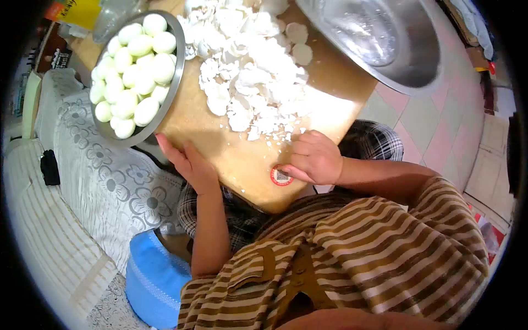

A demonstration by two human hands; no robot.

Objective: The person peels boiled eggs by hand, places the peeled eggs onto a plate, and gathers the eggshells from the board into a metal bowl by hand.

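My left hand (192,168) is open, its fingers stretched toward the rim of a round metal tray (177,69) heaped with peeled eggs (132,71). The fingertips are close to that rim; I cannot tell whether they touch it. My right hand (318,158) rests low over the wooden tabletop (242,165) with its fingers curled in and one digit stretched onto a round red-and-white sticker (279,177). Whatever may be inside the curled fingers is hidden. Beyond both hands lies a large pile of broken white eggshells (242,71), with small crumbs scattered toward my right hand.
A big shiny metal basin (407,71) stands at the far right, reaching past the table edge. A clear plastic container (118,22) and a yellow package (77,12) lie behind the tray. A flowered cover (118,165) and a blue fabric item (154,280) are on the left.
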